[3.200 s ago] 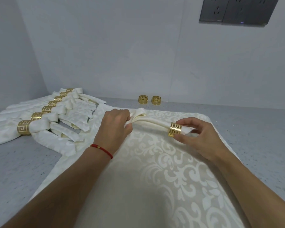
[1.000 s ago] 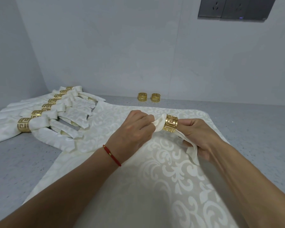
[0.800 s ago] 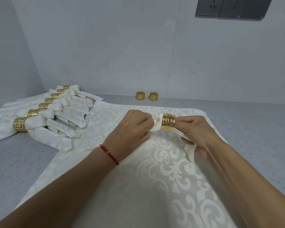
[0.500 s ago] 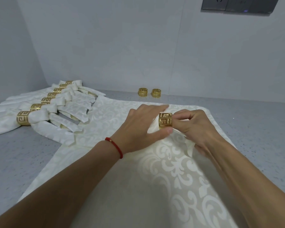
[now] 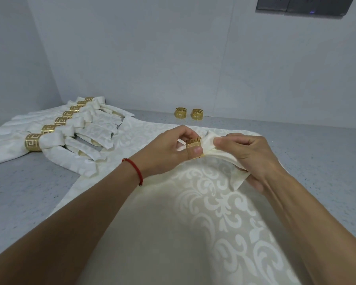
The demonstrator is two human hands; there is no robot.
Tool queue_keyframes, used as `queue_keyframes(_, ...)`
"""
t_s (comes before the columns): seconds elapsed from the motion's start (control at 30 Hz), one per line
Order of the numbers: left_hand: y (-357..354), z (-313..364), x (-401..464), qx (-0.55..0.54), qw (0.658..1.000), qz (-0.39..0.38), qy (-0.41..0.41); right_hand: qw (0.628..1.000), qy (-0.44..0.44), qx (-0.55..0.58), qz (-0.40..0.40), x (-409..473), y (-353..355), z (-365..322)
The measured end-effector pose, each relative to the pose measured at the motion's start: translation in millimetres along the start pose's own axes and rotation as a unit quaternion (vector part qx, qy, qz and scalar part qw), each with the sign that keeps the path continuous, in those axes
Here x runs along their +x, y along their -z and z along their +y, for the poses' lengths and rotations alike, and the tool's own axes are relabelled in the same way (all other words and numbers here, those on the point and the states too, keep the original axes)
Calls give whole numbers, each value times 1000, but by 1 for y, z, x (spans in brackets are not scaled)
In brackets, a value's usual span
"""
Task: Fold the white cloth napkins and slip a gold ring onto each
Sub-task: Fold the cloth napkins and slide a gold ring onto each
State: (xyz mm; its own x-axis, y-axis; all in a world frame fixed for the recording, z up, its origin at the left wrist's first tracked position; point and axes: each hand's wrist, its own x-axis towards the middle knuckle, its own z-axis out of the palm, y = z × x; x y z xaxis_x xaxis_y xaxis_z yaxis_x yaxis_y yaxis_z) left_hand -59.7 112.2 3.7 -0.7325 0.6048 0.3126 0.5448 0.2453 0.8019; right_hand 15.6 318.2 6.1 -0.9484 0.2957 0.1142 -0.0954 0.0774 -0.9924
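Pinching the gold ring (image 5: 194, 149), left hand (image 5: 169, 150) has thumb on its near face, fingers behind. Right hand (image 5: 249, 155) grips the folded napkin (image 5: 220, 156) just right of the ring, above the spread cloth (image 5: 173, 223) on the bench (image 5: 317, 153). Half a second ago the left palm lay flatter over the ring; two spare rings (image 5: 189, 113) unmoved.

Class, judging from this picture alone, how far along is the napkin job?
Done: seven ringed napkins lie fanned at left. In hand: left hand pinches a gold ring on the napkin the right hand grips. Left: two spare rings by the wall.
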Motion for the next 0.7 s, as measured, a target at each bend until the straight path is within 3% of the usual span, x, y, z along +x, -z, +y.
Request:
queue_keyframes(0.1,-1,1,-1,33,999,17,-1,986,54,-154,-11,-2,8,0)
queue_keyframes(0.17,-1,0,-2,53,998,25,0,938,136,-319,-21,-3,11,-2)
queue_keyframes(0.23,-2,1,-4,66,997,33,-9,903,187,-382,-66,-4,7,0)
queue_keyframes(0.37,0,5,-8,72,996,40,-32,912,222,-341,-61,-4,-2,7)
queue_keyframes(0.57,7,9,-10,74,997,20,1,923,205,-325,-18,-4,-4,8)
queue_keyframes(0.7,12,12,-12,-9,997,-21,78,937,182,-298,-11,-5,-7,10)
